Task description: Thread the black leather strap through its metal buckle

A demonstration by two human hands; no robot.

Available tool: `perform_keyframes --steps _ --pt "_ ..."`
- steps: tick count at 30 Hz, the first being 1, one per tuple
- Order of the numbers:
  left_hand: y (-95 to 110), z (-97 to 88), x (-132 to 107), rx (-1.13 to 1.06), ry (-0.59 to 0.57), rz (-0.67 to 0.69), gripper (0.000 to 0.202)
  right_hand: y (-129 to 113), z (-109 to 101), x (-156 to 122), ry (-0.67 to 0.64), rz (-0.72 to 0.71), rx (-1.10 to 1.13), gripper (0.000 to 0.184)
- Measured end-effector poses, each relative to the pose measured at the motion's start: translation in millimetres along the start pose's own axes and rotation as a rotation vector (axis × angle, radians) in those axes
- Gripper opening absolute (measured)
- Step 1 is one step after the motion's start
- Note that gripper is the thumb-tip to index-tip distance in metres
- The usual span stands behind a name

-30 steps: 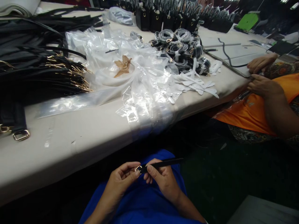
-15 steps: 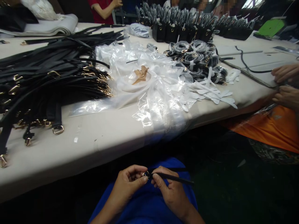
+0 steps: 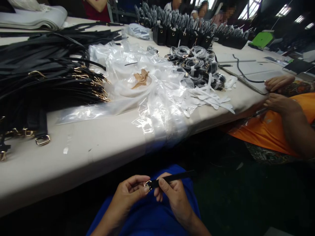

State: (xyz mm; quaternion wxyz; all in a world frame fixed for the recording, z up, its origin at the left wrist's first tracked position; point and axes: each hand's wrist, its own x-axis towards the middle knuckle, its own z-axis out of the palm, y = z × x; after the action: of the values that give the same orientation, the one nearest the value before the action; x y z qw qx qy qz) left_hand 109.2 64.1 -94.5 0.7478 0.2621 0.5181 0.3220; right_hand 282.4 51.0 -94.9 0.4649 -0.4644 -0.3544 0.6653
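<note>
Over my lap, in the head view, I hold a narrow black strap (image 3: 178, 176) with a gold metal buckle (image 3: 148, 185) at its left end. My left hand (image 3: 131, 191) pinches the buckle between thumb and fingers. My right hand (image 3: 172, 193) grips the strap just right of the buckle, thumb on top. Beyond the right hand the strap's free length sticks out to the right. Blue cloth (image 3: 157, 214) covers my lap beneath both hands.
Black straps with gold hardware (image 3: 49, 72) are heaped on the table (image 3: 81, 144) at left. Clear plastic bags (image 3: 157, 101), white strips (image 3: 209, 98) and wrapped coiled straps (image 3: 197, 62) lie further right. Black bags (image 3: 172, 36) stand behind. A co-worker's hands (image 3: 278, 85) are at the right.
The view has swung to the right, bringing more of the co-worker in. My hands still hold the strap; it has turned, and its right end now angles upward.
</note>
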Motion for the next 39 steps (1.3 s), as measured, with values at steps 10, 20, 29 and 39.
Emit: perform_keyframes --steps 10,20,29,39 --pt "-2.1 -0.3 2.2 0.064 0.042 0.045 0.047 0.3 -3.5 -1.6 -0.037 -0.022 -0.126 0.034" --pt "-2.8 4.8 0.1 0.31 0.142 0.16 0.044 -9.4 -2.5 -9.0 -0.053 -0.308 -0.655 0.023" --pt "-24.2 9.3 -5.0 0.186 0.256 0.17 0.044 5.7 9.4 -15.6 -0.065 -0.672 -0.89 0.013" --pt "-45.9 13.9 -10.0 -0.134 0.253 0.048 0.052 27.2 11.0 -23.1 -0.019 -0.823 -0.945 0.015"
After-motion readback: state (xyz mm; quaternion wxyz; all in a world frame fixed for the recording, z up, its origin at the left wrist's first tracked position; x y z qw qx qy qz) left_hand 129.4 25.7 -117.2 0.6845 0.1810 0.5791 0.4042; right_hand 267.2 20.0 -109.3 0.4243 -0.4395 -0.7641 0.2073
